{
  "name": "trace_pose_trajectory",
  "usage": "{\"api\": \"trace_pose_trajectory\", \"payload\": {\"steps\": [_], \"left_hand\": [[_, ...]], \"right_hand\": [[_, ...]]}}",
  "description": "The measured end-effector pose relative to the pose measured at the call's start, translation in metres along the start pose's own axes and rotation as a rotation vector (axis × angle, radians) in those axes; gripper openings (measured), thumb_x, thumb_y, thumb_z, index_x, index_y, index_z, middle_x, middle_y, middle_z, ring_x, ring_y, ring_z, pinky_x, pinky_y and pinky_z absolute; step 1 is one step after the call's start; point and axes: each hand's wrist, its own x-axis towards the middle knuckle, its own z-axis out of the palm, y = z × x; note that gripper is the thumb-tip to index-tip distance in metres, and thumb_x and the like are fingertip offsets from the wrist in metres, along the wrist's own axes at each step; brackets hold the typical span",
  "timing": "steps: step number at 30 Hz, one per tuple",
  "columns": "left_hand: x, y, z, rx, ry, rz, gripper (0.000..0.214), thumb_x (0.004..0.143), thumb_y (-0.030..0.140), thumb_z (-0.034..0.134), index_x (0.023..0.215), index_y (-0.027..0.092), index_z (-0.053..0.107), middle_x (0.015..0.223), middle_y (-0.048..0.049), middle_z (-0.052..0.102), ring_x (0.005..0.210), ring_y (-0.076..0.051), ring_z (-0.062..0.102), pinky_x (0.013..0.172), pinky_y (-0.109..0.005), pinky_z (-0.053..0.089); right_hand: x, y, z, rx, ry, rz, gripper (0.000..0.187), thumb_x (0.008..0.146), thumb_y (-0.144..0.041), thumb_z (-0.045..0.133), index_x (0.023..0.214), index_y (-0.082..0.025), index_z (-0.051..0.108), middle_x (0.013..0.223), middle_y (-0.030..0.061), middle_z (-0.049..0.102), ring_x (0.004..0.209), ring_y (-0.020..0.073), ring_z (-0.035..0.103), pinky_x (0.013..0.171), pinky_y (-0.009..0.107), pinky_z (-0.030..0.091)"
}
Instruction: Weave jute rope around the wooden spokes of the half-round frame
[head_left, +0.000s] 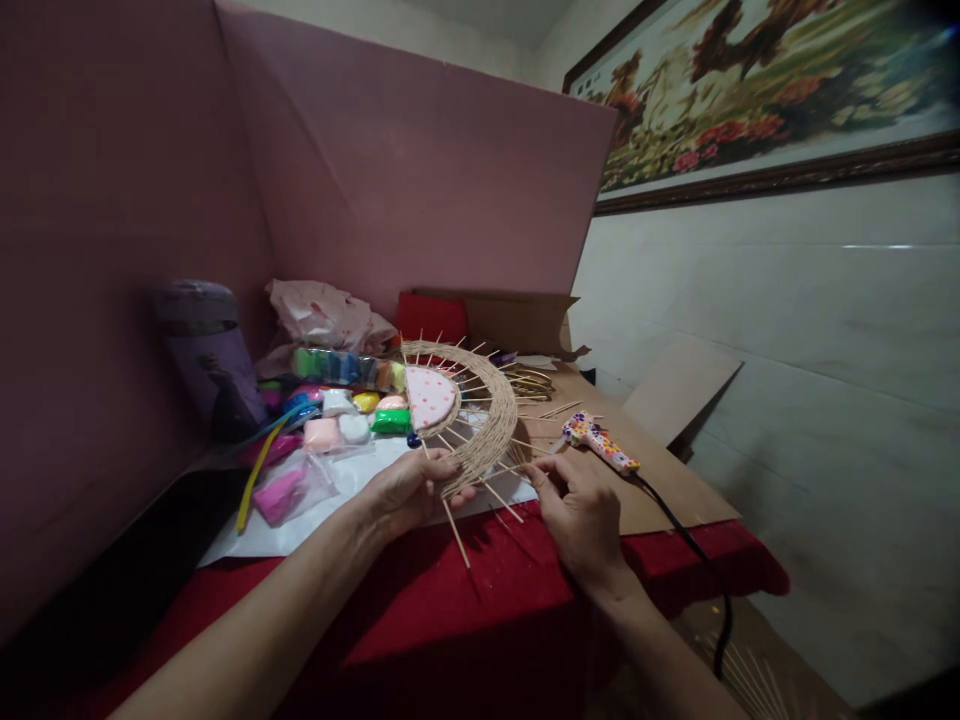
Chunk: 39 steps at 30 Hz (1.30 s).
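A half-ring of woven twine on thin sticks, the woven fan (495, 420), is held up over the table's front part. At its centre is a pink half-disc with red dots (430, 398), edged in twine. My left hand (420, 488) grips the fan's lower end, thumb on top and fingers beneath. Several bare stick ends poke out past the outer rim. With thumb and forefinger together, my right hand (574, 510) pinches one of these thin sticks (514, 468) at the right of the rim. The other fingers of that hand are curled in.
A flower-patterned glue gun (600, 443) lies on brown cardboard (667, 500), its black cable (697, 550) hanging off the edge. Coloured clay packets (391, 420) and a purple tumbler (214, 360) stand at left. Pink panels (420, 160) rise behind. Red cloth (450, 620) covers the table's front.
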Motion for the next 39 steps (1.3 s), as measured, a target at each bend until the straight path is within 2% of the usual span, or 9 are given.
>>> {"api": "trace_pose_trajectory", "payload": {"steps": [6,10,16,20,25,31,34,36,39], "left_hand": [[-0.002,0.001,0.003,0.006,-0.003,0.008,0.01,0.077,0.002,0.048,0.083,0.007,0.054,0.072,-0.0095,0.064,0.052,-0.012,0.062,0.049,-0.018,0.05],[-0.002,0.002,0.003,0.018,-0.008,0.011,0.011,0.079,0.002,0.045,0.082,0.006,0.055,0.072,-0.0095,0.064,0.053,-0.011,0.061,0.05,-0.018,0.051],[0.0,0.001,0.0,-0.004,-0.033,0.02,0.011,0.076,0.001,0.05,0.084,0.006,0.055,0.07,-0.0093,0.063,0.052,-0.012,0.062,0.049,-0.018,0.05],[-0.001,0.002,0.001,-0.007,-0.012,0.018,0.012,0.077,0.001,0.045,0.082,0.007,0.054,0.068,-0.0084,0.063,0.053,-0.012,0.061,0.051,-0.018,0.051],[-0.003,0.003,0.002,-0.02,-0.001,0.008,0.01,0.077,0.001,0.046,0.08,0.008,0.052,0.069,-0.0084,0.063,0.054,-0.011,0.061,0.054,-0.018,0.052],[-0.004,0.005,0.002,-0.036,-0.015,0.02,0.01,0.075,0.002,0.049,0.08,0.01,0.051,0.072,-0.0074,0.063,0.053,-0.012,0.061,0.048,-0.018,0.051],[-0.004,0.006,0.002,-0.025,-0.005,0.018,0.009,0.076,0.003,0.049,0.08,0.01,0.051,0.071,-0.0079,0.063,0.052,-0.012,0.061,0.046,-0.018,0.049],[-0.004,0.006,0.002,-0.018,0.017,0.018,0.01,0.076,0.003,0.048,0.084,0.009,0.052,0.071,-0.0077,0.063,0.051,-0.012,0.061,0.046,-0.018,0.049],[-0.003,0.006,0.001,-0.039,0.063,0.024,0.018,0.076,0.002,0.048,0.091,0.009,0.053,0.075,-0.0075,0.065,0.052,-0.012,0.061,0.047,-0.019,0.05]], "right_hand": [[0.002,0.001,-0.003,0.168,-0.054,0.104,0.022,0.081,-0.035,0.055,0.07,-0.019,0.065,0.059,0.0013,0.064,0.054,0.0138,0.056,0.052,0.024,0.035],[0.002,0.0,-0.003,0.182,-0.038,0.102,0.023,0.08,-0.035,0.055,0.068,-0.018,0.065,0.056,0.0009,0.062,0.052,0.0136,0.055,0.052,0.024,0.036],[-0.002,-0.001,-0.004,0.121,0.052,-0.004,0.021,0.082,-0.034,0.054,0.072,-0.019,0.064,0.055,-0.0005,0.06,0.05,0.0119,0.053,0.051,0.023,0.035],[-0.011,-0.001,-0.009,0.035,0.086,-0.151,0.014,0.083,-0.028,0.055,0.076,-0.018,0.063,0.061,0.0,0.063,0.052,0.0117,0.056,0.052,0.023,0.035],[-0.026,0.001,-0.018,0.029,-0.044,-0.292,0.009,0.083,-0.022,0.054,0.079,-0.018,0.061,0.064,0.0009,0.065,0.057,0.0133,0.06,0.056,0.024,0.036],[-0.029,0.005,-0.026,0.144,-0.253,-0.084,0.015,0.085,-0.028,0.051,0.078,-0.021,0.062,0.068,0.0006,0.065,0.063,0.0155,0.061,0.059,0.025,0.039],[-0.02,0.009,-0.026,0.194,-0.278,0.038,0.018,0.085,-0.031,0.05,0.079,-0.021,0.063,0.067,0.0007,0.065,0.061,0.0158,0.06,0.057,0.025,0.04],[-0.011,0.01,-0.026,0.184,-0.25,0.057,0.019,0.085,-0.031,0.05,0.077,-0.02,0.063,0.065,0.0014,0.065,0.061,0.0164,0.06,0.057,0.025,0.041],[0.003,0.011,-0.027,0.181,-0.246,-0.018,0.017,0.083,-0.027,0.051,0.074,-0.019,0.062,0.07,0.003,0.065,0.069,0.0175,0.059,0.063,0.027,0.042]]}}
